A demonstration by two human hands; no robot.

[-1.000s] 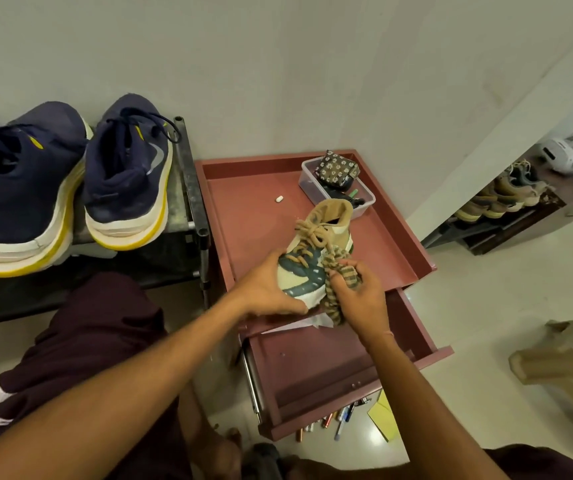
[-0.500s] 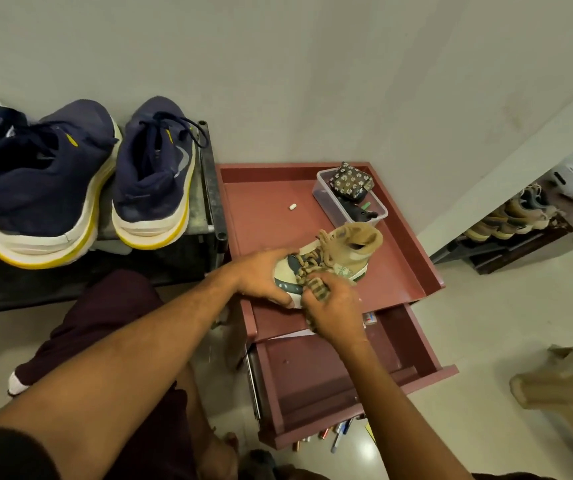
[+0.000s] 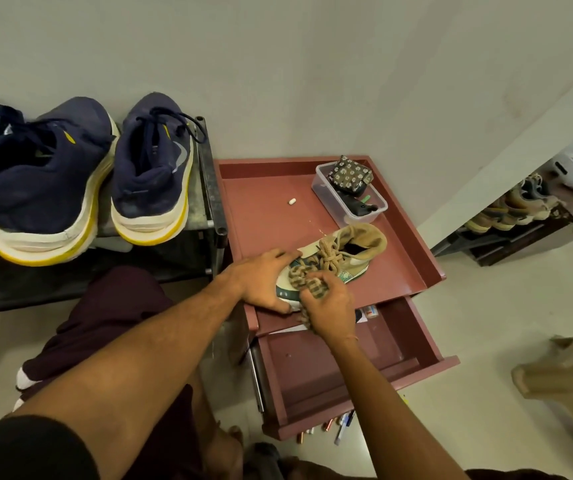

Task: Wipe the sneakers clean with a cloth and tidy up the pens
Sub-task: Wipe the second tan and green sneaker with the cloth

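SHOE: tan-and-green lace-up sneaker (image 3: 344, 258), toe gripped in left hand (image 3: 261, 282), long axis running beyond its fingertips, heel far | WIPE: right hand (image 3: 330, 306) fingers bunched round checked cloth (image 3: 316, 288), touching toe-side laces

Tan-and-green sneaker (image 3: 338, 263) tilted atop red cabinet (image 3: 264, 220) — checked cloth (image 3: 309, 284) at its toe, pens (image 3: 342, 424) on floor (image 3: 486, 427).
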